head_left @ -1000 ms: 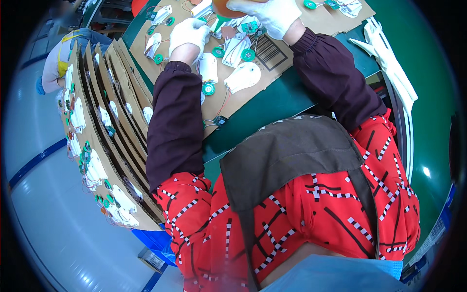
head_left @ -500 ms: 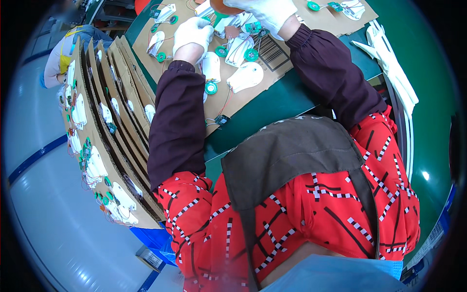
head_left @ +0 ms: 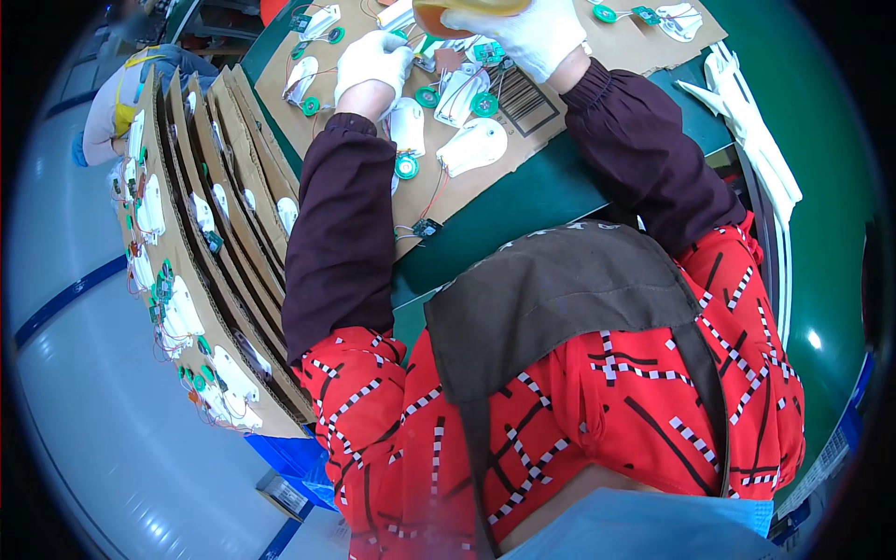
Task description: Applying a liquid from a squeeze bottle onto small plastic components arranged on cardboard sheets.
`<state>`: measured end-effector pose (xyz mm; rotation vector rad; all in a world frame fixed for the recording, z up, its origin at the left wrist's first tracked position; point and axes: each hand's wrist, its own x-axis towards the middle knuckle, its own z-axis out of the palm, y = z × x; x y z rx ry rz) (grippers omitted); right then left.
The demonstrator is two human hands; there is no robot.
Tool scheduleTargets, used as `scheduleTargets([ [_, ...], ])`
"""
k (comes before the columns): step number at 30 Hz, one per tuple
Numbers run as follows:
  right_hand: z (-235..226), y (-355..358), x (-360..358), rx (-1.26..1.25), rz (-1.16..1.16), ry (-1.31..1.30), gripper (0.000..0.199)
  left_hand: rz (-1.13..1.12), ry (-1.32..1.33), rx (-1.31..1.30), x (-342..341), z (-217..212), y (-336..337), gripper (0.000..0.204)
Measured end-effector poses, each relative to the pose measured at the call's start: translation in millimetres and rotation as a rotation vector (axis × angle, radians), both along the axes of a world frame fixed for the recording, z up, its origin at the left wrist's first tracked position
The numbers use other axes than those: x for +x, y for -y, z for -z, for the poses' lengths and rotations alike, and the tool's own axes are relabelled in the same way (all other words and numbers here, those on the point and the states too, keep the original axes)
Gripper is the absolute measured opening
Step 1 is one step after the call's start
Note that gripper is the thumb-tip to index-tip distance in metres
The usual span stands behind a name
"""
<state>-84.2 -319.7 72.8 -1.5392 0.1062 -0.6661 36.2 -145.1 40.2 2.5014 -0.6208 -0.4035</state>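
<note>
Left hand [head_left: 371, 58] rests closed on the cardboard sheet [head_left: 551, 89]; right hand [head_left: 532, 33] grips an orange object [head_left: 457, 7]; white shells [head_left: 473, 147] lie nearby.

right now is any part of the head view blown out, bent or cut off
Head view: fisheye bends the green table edge and blacks the corners; a glare spot sits on the table at right; the right hand and its tan object are cropped by the top rim; cardboard sheet stays sharp.

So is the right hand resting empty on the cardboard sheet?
No, the right hand in a white glove grips a tan rounded object above the cardboard sheet.
</note>
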Motion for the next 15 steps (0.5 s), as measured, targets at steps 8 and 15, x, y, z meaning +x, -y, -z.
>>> scheduleTargets([
  [8, -4, 0, -14, -0.104, 0.032, -0.052, 0.055, 0.029, 0.061, 0.016, -2, -1, -1, 0.023],
  [15, -2, -1, -13, -0.038, 0.018, -0.034, 0.053, 0.027, 0.097, 0.03, -1, 0, -1, 0.025],
])
